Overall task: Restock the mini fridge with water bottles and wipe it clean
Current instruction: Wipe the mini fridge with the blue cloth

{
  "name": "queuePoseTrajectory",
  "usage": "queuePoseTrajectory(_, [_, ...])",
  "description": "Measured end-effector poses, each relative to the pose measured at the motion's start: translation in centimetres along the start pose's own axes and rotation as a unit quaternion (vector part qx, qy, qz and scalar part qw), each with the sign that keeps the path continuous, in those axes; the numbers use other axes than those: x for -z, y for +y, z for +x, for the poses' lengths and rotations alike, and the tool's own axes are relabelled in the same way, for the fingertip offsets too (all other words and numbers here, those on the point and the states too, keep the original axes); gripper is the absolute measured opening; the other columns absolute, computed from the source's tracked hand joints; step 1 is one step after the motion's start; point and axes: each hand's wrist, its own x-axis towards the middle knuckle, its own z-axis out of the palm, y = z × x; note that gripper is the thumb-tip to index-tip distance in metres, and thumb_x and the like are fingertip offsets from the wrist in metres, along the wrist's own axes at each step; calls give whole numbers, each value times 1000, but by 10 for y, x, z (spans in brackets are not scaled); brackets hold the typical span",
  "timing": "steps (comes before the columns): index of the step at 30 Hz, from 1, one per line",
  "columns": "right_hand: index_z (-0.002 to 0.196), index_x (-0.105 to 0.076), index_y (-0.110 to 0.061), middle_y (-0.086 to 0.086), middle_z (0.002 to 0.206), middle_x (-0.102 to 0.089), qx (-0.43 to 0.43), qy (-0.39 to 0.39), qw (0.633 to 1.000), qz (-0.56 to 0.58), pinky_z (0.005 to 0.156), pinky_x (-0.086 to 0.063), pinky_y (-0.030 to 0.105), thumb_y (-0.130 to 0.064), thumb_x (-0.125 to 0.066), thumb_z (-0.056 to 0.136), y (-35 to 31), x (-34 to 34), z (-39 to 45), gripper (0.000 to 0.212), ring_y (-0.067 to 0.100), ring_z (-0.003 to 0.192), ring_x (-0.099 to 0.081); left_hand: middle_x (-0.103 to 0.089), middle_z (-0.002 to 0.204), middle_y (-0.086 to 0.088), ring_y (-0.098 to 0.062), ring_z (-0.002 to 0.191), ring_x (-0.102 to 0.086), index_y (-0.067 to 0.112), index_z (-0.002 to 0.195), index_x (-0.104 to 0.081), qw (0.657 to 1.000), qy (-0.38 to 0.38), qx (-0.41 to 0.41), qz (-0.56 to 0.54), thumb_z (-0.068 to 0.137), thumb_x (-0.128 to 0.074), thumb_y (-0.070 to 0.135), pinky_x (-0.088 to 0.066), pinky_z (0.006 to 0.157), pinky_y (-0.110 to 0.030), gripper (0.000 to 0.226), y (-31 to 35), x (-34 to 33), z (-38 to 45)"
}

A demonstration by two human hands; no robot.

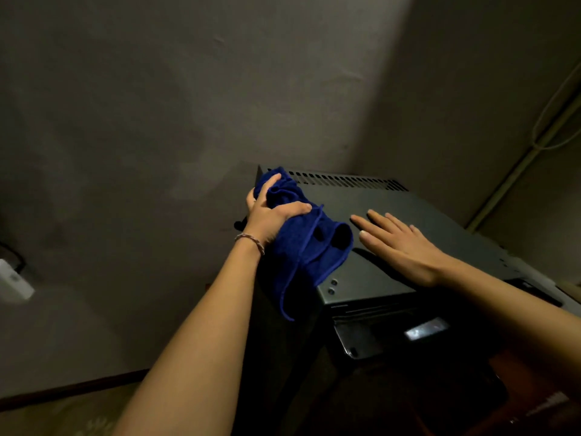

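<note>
The black mini fridge (440, 221) stands in a room corner, seen from above, its flat top filling the middle right. A bunched blue cloth (301, 243) lies over the top's left edge and hangs down the left side. My left hand (270, 215) grips the cloth near the fridge's back left corner. My right hand (399, 240) rests flat on the fridge top, fingers straight, just right of the cloth. No water bottles are in view.
A row of vent slots (342, 180) runs along the back of the fridge top. Grey walls close in behind and to the right, with a pipe (515, 171) and a cable in the right corner. A white object (14, 284) sits at far left.
</note>
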Motion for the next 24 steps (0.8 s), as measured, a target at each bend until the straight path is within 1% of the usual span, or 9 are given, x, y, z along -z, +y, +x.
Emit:
queuePoseTrajectory(6, [142,3,-70,-17,165,3,6,4,1000,-16,121,-2,52,-90,3,74,2,-1,3,70,12,152,6,-15,152,6,-22,129,-41,42,132,-53,1000,-1,3,-21,48,-86,37,-39,106,-42,90,-13,2,21])
queuePoseTrajectory(8, [142,3,-69,-15,165,1,6,5,1000,-21,121,-4,53,-89,3,75,2,-1,4,70,13,152,4,-14,153,5,-23,133,-38,41,134,-52,1000,1,4,-21,47,-85,39,-37,108,-40,93,-14,2,20])
queuePoseTrajectory(11, [145,1,-66,-13,166,0,4,6,1000,-19,120,-4,53,-88,3,75,1,0,3,74,15,153,3,-12,155,2,-25,139,-31,42,141,-45,1000,-7,13,-14,47,-86,40,-31,105,-33,103,-9,0,11])
queuePoseTrajectory(13, [147,0,-64,-11,166,0,0,5,1000,-16,120,-4,54,-88,3,75,-1,1,1,76,17,153,2,-9,157,-1,-26,143,-24,44,146,-36,1000,-15,22,-7,55,-86,36,-27,103,-32,104,-4,0,-1])
queuePoseTrajectory(16, [148,-2,-62,-9,166,-2,-5,8,1000,-11,119,-5,56,-90,4,72,-3,2,2,81,21,153,0,-3,160,-2,-25,147,-13,46,151,-26,999,-24,34,9,53,-80,41,-24,111,-40,111,2,-4,-23])
queuePoseTrajectory(18, [149,-5,-60,-8,167,-3,-9,9,1000,-2,119,-5,57,-91,2,70,-6,6,1,85,23,153,-2,-2,160,-2,-26,147,-14,46,151,-24,999,-31,35,13,57,-83,41,-25,111,-41,112,9,-7,-40])
queuePoseTrajectory(20, [150,-8,-58,-7,167,-4,-11,1,1000,4,118,-5,59,-88,-2,75,-8,7,-1,81,25,153,-3,-5,160,-3,-25,145,-18,45,152,-25,999,-28,35,11,65,-86,36,-26,104,-34,106,10,-11,-58])
queuePoseTrajectory(22, [151,-7,-56,-5,167,-4,-8,-4,1000,-7,117,-5,61,-80,-7,87,-9,6,-3,68,28,153,-2,-8,159,0,-25,144,-21,47,149,-30,999,-27,24,11,59,-87,40,-25,107,-33,107,7,-16,-78])
queuePoseTrajectory(24, [152,-5,-54,-3,167,-2,-9,-11,1000,-14,117,-3,63,-73,-7,94,-11,7,-5,61,29,153,0,-11,158,6,-26,143,-26,52,143,-38,999,-26,18,0,44,-90,49,-26,116,-45,112,-2,-19,-93])
